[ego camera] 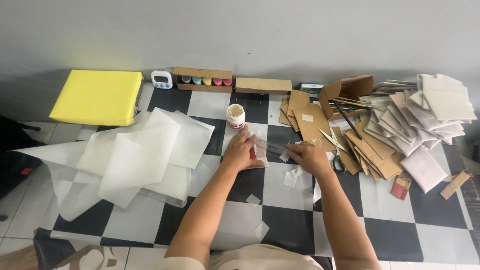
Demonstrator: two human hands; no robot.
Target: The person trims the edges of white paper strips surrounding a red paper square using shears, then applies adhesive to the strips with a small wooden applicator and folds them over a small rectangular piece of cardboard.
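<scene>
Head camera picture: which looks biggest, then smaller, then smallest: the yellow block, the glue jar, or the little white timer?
1. Yellow block, by far the largest.
2. Glue jar.
3. White timer.
The jar and timer look nearly alike, and the timer sits farther from the camera, so their order is unsure.

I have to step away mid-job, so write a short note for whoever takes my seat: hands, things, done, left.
Left hand presses flat on a small white sheet, holding a clear ruler down on it.
Right hand rests at the ruler's other end, grip unclear.
Glue jar stands just behind; scissors lie to the right.
Done: finished envelopes piled at right.
Left: loose tissue sheets at left, paper offcuts scattered.
</scene>
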